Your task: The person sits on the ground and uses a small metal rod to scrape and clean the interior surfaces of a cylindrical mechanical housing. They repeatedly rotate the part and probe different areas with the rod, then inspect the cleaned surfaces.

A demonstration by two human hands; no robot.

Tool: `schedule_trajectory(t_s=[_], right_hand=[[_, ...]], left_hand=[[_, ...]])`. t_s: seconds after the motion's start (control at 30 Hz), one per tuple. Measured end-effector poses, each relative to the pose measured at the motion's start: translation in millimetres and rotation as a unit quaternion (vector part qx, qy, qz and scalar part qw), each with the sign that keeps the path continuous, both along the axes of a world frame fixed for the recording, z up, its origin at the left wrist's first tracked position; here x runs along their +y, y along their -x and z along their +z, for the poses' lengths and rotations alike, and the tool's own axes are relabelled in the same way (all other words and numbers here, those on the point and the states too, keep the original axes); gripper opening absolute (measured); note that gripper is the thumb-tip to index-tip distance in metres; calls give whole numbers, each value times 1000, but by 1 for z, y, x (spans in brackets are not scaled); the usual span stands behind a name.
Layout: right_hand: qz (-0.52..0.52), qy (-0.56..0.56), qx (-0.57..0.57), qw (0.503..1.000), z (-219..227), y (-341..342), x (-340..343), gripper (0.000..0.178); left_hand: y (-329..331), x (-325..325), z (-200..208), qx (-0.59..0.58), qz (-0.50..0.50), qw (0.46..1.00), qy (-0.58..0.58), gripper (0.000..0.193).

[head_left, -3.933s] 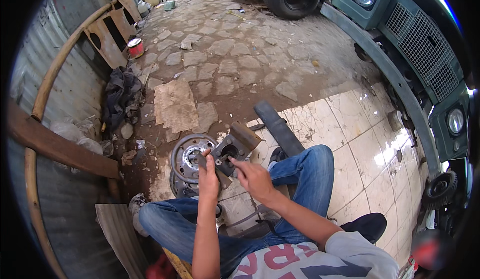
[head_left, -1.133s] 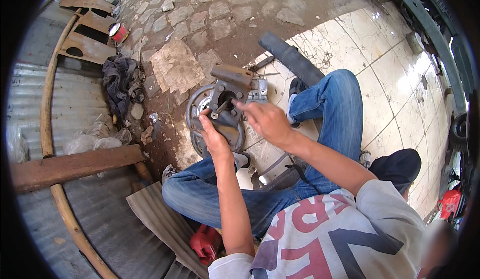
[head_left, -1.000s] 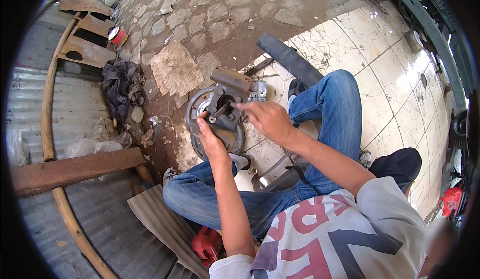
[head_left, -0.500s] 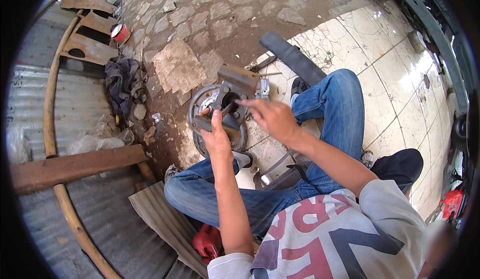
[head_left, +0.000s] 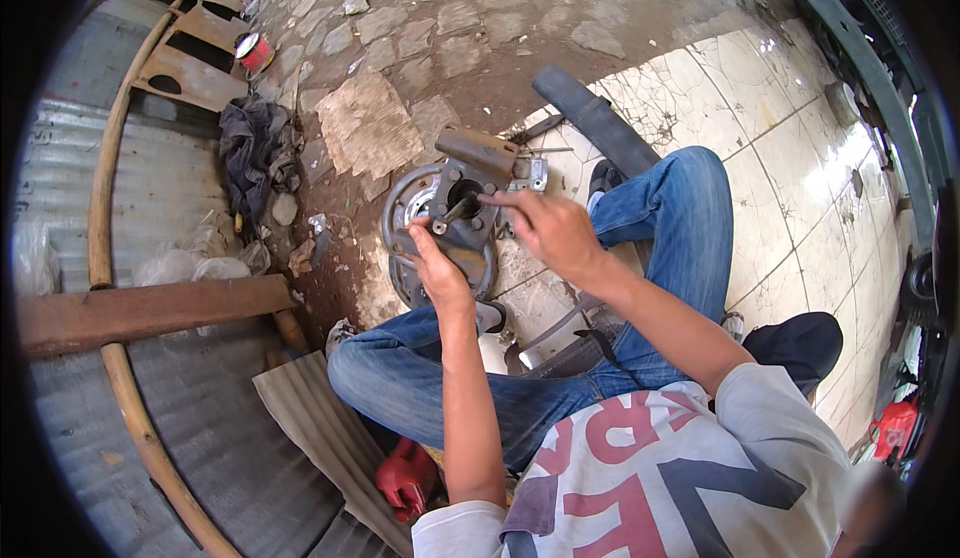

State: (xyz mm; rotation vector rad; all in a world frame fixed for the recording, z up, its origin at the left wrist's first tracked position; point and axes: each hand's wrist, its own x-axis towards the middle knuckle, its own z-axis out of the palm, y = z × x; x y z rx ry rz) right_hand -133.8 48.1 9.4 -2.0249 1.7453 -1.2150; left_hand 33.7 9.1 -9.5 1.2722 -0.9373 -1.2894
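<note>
A heavy metal assembly stands on the floor before my crossed legs: a round ring-shaped base (head_left: 394, 280) under a dark bolted bracket (head_left: 448, 180) with an open round bore. A short metal pin (head_left: 458, 212) slants out of that bore. At the lower left side of the bracket, my left hand (head_left: 442, 276) is closed around its edge, with some fingers hidden. My right hand (head_left: 556, 238) is to the right of the bore, index finger stretched toward the pin and the others loosely bent apart. Blur hides whether the fingertip touches it.
A dark flat strip (head_left: 595, 118) and a small silver metal part (head_left: 538, 174) lie on cracked tiles beyond. At left are a dark cloth (head_left: 255, 153), a wooden plank (head_left: 150, 316) and corrugated sheets (head_left: 70, 198). A red container (head_left: 408, 478) sits beside my left arm.
My left hand has turned and shifted slightly down along the bracket. The pin's near end now shows more plainly. My right hand remains by the bore, its fingers slightly more spread.
</note>
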Motion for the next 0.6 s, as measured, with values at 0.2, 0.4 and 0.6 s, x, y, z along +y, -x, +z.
schedule_trajectory(t_s=[0.2,0.4,0.6], right_hand=[[47,-17,24,998,-9,-7,4,39],[33,-44,-28,998,-26,-9,12,37],[37,2,-63,997,-28,-3,5,38]], left_hand=[[-1,5,-15,6,5,998,61,42],[8,14,-12,-11,8,996,84,43],[3,11,-38,-41,8,989,143,42]])
